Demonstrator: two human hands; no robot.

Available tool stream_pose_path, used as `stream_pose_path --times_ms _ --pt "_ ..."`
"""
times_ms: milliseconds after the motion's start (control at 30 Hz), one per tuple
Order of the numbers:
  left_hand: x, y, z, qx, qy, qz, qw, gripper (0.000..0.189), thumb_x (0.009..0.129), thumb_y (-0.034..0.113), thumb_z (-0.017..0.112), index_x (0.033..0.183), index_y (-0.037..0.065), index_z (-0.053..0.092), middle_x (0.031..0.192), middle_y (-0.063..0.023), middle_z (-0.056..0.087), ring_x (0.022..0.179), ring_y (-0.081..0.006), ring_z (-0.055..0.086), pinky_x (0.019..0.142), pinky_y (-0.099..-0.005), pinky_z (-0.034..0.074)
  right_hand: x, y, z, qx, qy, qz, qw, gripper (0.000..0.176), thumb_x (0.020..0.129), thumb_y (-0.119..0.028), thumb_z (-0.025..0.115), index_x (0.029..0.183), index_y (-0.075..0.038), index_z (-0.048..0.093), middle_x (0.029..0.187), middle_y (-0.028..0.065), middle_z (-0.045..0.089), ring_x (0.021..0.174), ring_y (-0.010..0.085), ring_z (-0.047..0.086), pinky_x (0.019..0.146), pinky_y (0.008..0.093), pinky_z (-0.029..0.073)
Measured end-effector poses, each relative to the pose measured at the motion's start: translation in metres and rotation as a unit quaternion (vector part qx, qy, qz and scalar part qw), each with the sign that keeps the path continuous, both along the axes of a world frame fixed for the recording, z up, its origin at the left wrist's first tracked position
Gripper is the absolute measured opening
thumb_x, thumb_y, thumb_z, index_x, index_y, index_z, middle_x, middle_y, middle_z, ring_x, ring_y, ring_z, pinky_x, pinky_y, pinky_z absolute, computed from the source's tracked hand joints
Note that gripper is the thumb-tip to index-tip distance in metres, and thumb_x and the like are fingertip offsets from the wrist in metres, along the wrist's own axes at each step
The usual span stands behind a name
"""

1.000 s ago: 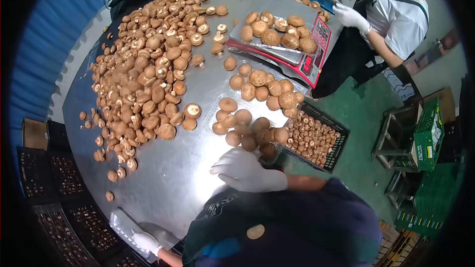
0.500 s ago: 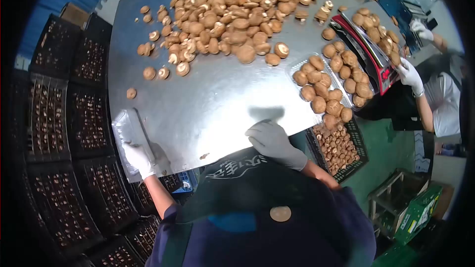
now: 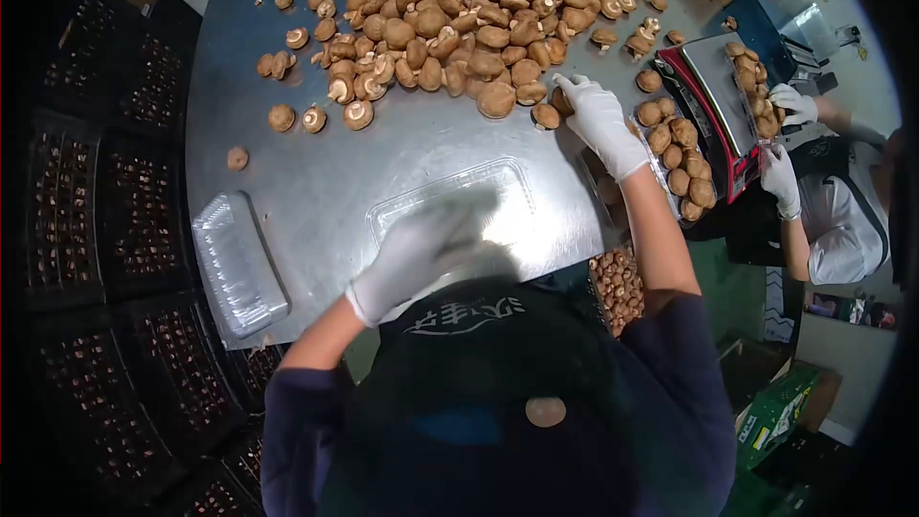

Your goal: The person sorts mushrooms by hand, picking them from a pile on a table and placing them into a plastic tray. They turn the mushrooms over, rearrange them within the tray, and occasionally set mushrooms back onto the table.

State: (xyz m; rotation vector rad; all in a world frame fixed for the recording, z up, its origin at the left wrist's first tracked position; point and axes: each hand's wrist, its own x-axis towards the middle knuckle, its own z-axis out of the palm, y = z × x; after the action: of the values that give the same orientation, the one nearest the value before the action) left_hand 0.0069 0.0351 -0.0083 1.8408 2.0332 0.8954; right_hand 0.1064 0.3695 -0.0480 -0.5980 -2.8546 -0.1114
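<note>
My left hand, in a white glove, is over the near edge of a clear plastic tray lying on the metal table. Motion smears its fingers. My right hand, also gloved, reaches to the near right side of a big heap of brown mushrooms. Its fingers curl round a mushroom, which is partly covered by the glove. Beside that hand lies a single mushroom on the metal.
Stacked clear trays stand at the table's left edge. Right of my forearm are a filled tray and a red-edged scale. A co-worker's gloved hands hold a mushroom-filled tray. Dark crates line the left.
My left hand has left the stacked trays and moved right; a tray now lies before me. My right hand has reached forward to a mushroom. The nearest filled tray no longer shows.
</note>
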Motion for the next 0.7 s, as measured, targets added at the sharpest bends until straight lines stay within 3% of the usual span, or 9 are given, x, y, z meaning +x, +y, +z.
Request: stream_pose_path --times_ms 133,167,233,267,400,533,600,667,700 --pt "-0.029 0.096 0.004 0.073 0.089 0.054 0.992 0.037 0.084 0.017 0.063 0.117 0.003 0.059 0.105 -0.0134 0.061 0.101 -0.0308 0.055 0.087 -0.0392 0.045 -0.007 0.011 0.009 -0.099 -0.094 -0.027 0.990 0.051 0.075 -0.003 0.065 0.125 -0.012 0.059 0.105 0.0165 0.064 0.095 0.0315 0.064 0.083 0.0410 0.050" --pt "-0.034 0.128 -0.004 0.134 0.121 0.070 0.981 0.036 0.085 0.018 0.061 0.118 0.003 0.060 0.108 -0.0140 0.062 0.105 -0.0310 0.055 0.090 -0.0393 0.044 0.002 0.006 0.019 -0.243 -0.003 -0.044 0.969 0.054 0.076 -0.002 0.064 0.129 -0.011 0.056 0.108 0.0150 0.064 0.096 0.0295 0.064 0.084 0.0388 0.050" --pt "-0.043 0.186 -0.021 0.127 0.185 0.078 0.971 0.031 0.082 0.015 0.061 0.111 0.005 0.062 0.105 -0.0123 0.061 0.107 -0.0296 0.053 0.095 -0.0404 0.040 0.020 -0.009 0.053 -0.564 0.117 -0.078 0.814 0.058 0.079 0.000 0.060 0.136 -0.004 0.051 0.116 0.0102 0.063 0.102 0.0217 0.063 0.086 0.0296 0.051" --pt "-0.049 0.202 -0.031 0.131 0.182 0.073 0.972 0.031 0.082 0.015 0.061 0.111 0.005 0.062 0.105 -0.0123 0.061 0.107 -0.0296 0.053 0.095 -0.0404 0.040 0.030 -0.013 0.055 -0.560 0.119 -0.084 0.815 0.058 0.079 0.000 0.060 0.136 -0.004 0.051 0.116 0.0102 0.063 0.102 0.0217 0.063 0.086 0.0296 0.051" --pt "-0.045 0.225 -0.055 0.089 0.243 0.063 0.964 0.029 0.076 0.011 0.064 0.105 0.008 0.065 0.097 -0.0107 0.062 0.099 -0.0286 0.056 0.088 -0.0399 0.042 0.073 -0.030 0.066 -0.738 0.300 -0.029 0.603 0.065 0.077 0.003 0.058 0.139 0.002 0.043 0.127 0.0136 0.056 0.115 0.0193 0.058 0.091 0.0298 0.053" --pt "-0.014 0.199 -0.012 0.203 -0.058 0.198 0.957 0.031 0.081 0.007 0.065 0.112 0.006 0.063 0.102 -0.0113 0.061 0.091 -0.0238 0.062 0.081 -0.0352 0.051 0.102 -0.051 0.059 -0.814 0.357 -0.015 0.458 0.071 0.074 0.004 0.054 0.143 0.004 0.035 0.132 0.0188 0.052 0.120 0.0291 0.056 0.095 0.0377 0.054" --pt "0.023 0.184 0.031 0.209 -0.299 0.172 0.915 0.033 0.083 0.005 0.065 0.115 0.004 0.062 0.105 -0.0099 0.060 0.095 -0.0189 0.062 0.081 -0.0296 0.052 0.108 -0.068 0.055 -0.840 0.387 -0.017 0.380 0.071 0.073 0.007 0.051 0.142 0.006 0.034 0.129 0.0193 0.053 0.116 0.0288 0.059 0.094 0.0369 0.054" --pt "0.071 0.174 0.059 0.269 -0.333 0.037 0.903 0.035 0.083 0.003 0.065 0.118 0.003 0.061 0.108 -0.0083 0.058 0.097 -0.0170 0.061 0.081 -0.0279 0.052 0.114 -0.084 0.037 -0.829 0.412 -0.014 0.377 0.064 0.082 -0.001 0.053 0.142 0.006 0.033 0.129 0.0178 0.053 0.117 0.0284 0.058 0.095 0.0387 0.053" --pt "0.102 0.178 0.057 0.280 -0.436 -0.082 0.851 0.039 0.084 0.007 0.066 0.122 0.003 0.059 0.111 -0.0110 0.057 0.097 -0.0208 0.061 0.082 -0.0293 0.052 0.111 -0.107 0.038 -0.848 0.482 0.095 0.200 0.058 0.086 -0.005 0.054 0.141 0.003 0.037 0.132 0.0158 0.052 0.117 0.0274 0.058 0.095 0.0389 0.053"
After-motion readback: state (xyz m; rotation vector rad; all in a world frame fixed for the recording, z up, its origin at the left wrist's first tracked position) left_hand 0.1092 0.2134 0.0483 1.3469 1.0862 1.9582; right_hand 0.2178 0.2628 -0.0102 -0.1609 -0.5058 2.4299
